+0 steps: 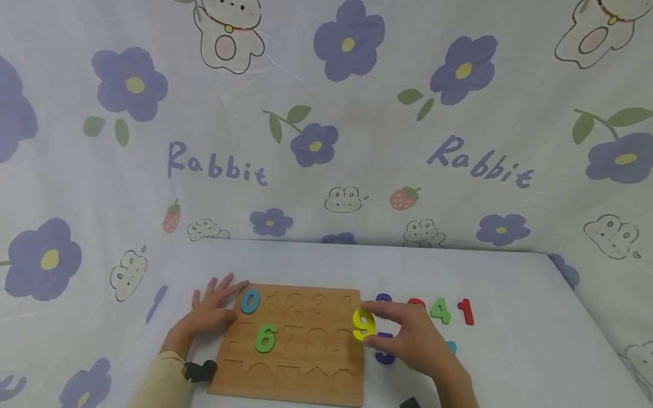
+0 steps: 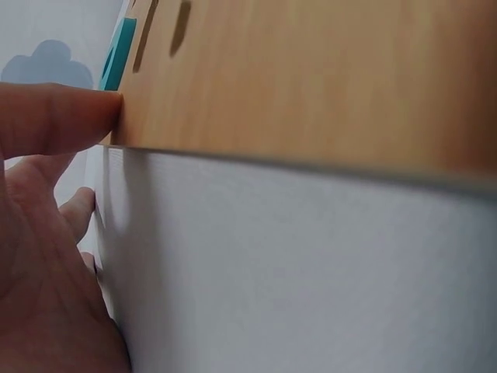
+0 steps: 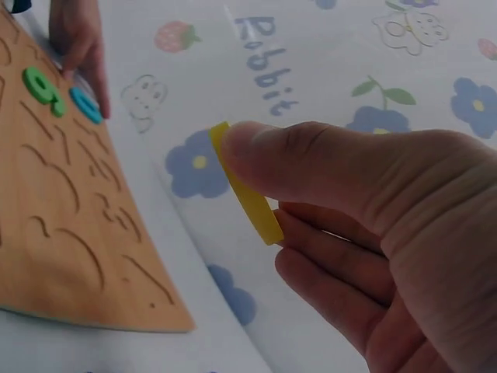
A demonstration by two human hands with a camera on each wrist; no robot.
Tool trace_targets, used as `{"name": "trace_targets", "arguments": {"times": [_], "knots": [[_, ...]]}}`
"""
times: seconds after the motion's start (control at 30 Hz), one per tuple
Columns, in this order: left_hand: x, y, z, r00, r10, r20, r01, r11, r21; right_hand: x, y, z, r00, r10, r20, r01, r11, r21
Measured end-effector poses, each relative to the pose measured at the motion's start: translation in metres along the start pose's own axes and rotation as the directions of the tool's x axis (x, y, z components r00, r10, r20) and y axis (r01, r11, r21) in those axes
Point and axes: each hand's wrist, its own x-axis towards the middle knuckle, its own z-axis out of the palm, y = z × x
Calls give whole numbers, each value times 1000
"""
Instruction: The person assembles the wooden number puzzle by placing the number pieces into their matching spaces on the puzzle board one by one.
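Note:
A wooden number board (image 1: 285, 390) with recessed digit and symbol outlines lies on the white table. My left hand (image 1: 210, 310) rests at its upper left corner, fingers spread and the thumb (image 2: 78, 116) against the board's edge in the left wrist view. A blue 0 (image 1: 256, 304) sits in the top row, with a green 6 (image 1: 259, 339) in the row below. My right hand (image 1: 418, 337) pinches a yellow 9 (image 1: 372, 326) between thumb and finger over the board's right edge. In the right wrist view the yellow 9 (image 3: 250, 194) shows edge-on.
Right of the board lie a green 4 (image 1: 442, 311), a red 1 (image 1: 466, 313), a purple digit (image 1: 385, 357) and a light blue piece (image 1: 452, 346); my right hand partly hides several. A patterned cloth (image 1: 347, 107) hangs behind the table.

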Motion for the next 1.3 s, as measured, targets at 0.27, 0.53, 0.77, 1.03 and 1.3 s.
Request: {"name": "trace_targets", "arguments": {"times": [0.27,0.53,0.77,1.03,1.3], "knots": [[3,-3,3,1000,9,-13,-10,1000,-20,9,3,27,998,31,48,-31,1000,0],[8,-9,7,1000,-16,-16,16,1000,7,14,14,51,994,-15,106,13,1000,15],[6,-8,6,1000,-8,-23,9,1000,14,16,20,66,983,25,180,-31,999,31],[4,-4,4,1000,-6,-23,6,1000,20,18,22,76,970,90,225,-91,996,-5],[4,-4,4,1000,-11,-13,11,1000,4,17,15,74,971,70,230,-61,997,-43]]}}
